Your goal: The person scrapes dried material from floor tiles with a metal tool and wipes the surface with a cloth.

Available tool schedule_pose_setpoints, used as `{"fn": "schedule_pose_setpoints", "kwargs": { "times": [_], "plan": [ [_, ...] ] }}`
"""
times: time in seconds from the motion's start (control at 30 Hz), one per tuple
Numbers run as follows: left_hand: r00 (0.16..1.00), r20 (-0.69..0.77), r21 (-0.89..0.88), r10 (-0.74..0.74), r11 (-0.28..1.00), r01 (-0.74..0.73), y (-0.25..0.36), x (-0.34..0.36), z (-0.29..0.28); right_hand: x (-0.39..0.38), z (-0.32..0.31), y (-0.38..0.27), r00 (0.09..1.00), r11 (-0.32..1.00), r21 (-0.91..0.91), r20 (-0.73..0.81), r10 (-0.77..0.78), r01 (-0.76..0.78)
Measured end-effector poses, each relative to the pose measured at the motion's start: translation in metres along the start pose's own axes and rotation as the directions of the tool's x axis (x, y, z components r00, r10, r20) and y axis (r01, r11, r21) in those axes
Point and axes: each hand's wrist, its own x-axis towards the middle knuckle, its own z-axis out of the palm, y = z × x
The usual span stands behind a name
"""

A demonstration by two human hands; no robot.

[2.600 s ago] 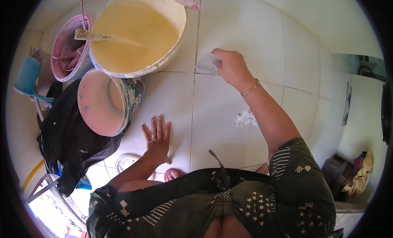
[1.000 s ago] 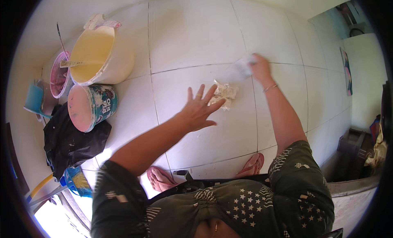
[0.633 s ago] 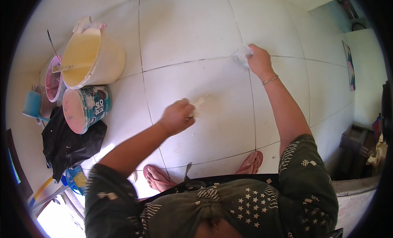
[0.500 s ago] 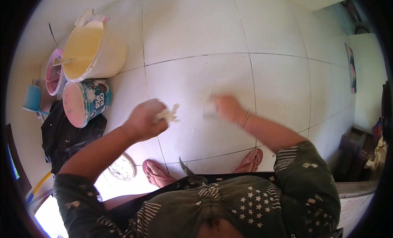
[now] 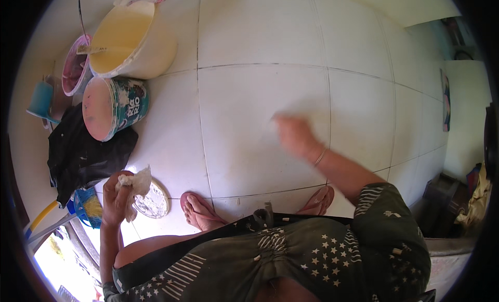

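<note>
My left hand (image 5: 115,200) grips a crumpled whitish rag (image 5: 138,183) at the lower left, beside a round white-smeared lid (image 5: 153,200). Out over the white tiled floor (image 5: 239,141), my right hand (image 5: 296,136) is closed and blurred by motion. Something pale shows faintly at its fingertips, too smeared to name. Under that hand a soft shadow falls on the tile. Pink flip-flops are on both of my feet (image 5: 195,213).
At the left stand a large cream bucket (image 5: 158,47) with a stick across it, a teal paint bucket (image 5: 132,102) and a pink-stained bucket (image 5: 70,73). A black plastic sheet (image 5: 86,151) lies near them. A dark box (image 5: 442,203) stands at the right.
My left hand has swung from over the tiles down and left with the rag, now beside the lid. My right hand has shifted slightly right; the flat greyish thing under it no longer shows clearly.
</note>
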Motion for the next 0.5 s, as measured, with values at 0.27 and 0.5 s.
{"fn": "schedule_pose_setpoints", "kwargs": {
  "times": [0.27,0.5],
  "plan": [
    [0.998,0.046,-0.310,0.039,0.951,-0.023,-0.028,0.019,0.005,-0.049,0.041,-0.034,0.882,0.999,0.042,0.470,-0.029,0.011],
    [0.989,0.146,-0.284,0.037,0.959,0.006,-0.030,0.014,0.004,0.104,-0.038,0.005,0.972,0.972,-0.023,-0.027,0.234,-0.235]
  ]
}}
